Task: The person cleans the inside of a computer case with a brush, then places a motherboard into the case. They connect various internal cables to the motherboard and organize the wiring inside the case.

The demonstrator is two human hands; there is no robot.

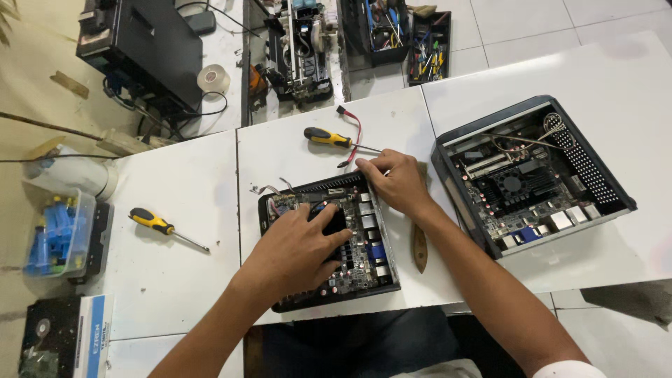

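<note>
Left hand [301, 248] spread flat, fingers wide, pressing on small open black computer case with green circuit board [364, 259], mid white worktop [182, 280]. Right hand [395, 183] gripping its far corner, fingers curled.

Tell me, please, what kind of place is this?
Probably an electronics repair workshop. The left hand presses into a small black opened computer case, a second opened grey metal computer case lies beside it, and a yellow-and-black-handled screwdriver rests on the white table.
</note>
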